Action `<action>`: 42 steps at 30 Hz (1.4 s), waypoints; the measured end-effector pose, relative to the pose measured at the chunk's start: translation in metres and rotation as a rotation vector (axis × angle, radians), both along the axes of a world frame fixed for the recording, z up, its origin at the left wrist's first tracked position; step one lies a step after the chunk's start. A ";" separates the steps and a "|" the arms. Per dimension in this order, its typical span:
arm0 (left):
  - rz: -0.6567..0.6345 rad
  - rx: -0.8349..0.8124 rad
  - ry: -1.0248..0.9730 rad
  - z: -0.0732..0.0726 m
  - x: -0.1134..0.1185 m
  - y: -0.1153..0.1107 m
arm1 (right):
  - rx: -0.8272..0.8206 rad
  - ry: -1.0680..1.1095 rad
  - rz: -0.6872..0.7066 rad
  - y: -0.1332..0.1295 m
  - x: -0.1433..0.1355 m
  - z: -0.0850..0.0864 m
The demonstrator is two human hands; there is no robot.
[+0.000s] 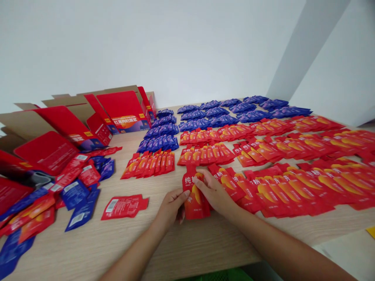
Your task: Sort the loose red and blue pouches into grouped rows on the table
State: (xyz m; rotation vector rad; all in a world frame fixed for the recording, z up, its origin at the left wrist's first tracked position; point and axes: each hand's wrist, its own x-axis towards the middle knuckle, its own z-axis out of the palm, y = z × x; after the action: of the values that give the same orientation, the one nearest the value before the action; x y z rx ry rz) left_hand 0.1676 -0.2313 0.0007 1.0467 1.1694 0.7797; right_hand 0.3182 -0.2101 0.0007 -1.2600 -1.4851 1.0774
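A red pouch [195, 208] with an orange fruit print is held upright, front side showing, near the table's front edge. My left hand [173, 203] grips its left side, thumb on the front. My right hand [212, 190] holds its upper right side, fingers across the front. Whether more pouches lie behind it is hidden. Just right of my right hand begins a row of overlapping red pouches [281, 191]. A single red pouch [124, 207] lies face down, barcode up, to the left of my left hand.
Open red cartons [124, 111] stand at the back left. Loose red and blue pouches [76, 193] are heaped before them on the wooden table [117, 246]. Rows of blue pouches [216, 113] and more red pouches [205, 154] cover the middle and right.
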 end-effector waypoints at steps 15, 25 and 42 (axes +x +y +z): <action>0.038 0.170 0.307 -0.011 -0.007 0.011 | 0.206 -0.447 0.094 -0.009 -0.004 -0.001; -0.046 0.405 0.973 0.012 -0.040 0.014 | 0.334 -0.912 0.465 -0.025 -0.005 0.005; -0.378 0.661 1.781 -0.018 -0.097 -0.037 | 0.232 -0.954 0.389 -0.023 -0.004 0.005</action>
State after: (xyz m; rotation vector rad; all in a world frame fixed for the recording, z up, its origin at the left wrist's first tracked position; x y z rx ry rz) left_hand 0.0709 -0.2685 -0.0175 2.6244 2.0335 -0.3785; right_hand 0.3144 -0.2333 0.0057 -1.4207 -2.5659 0.4757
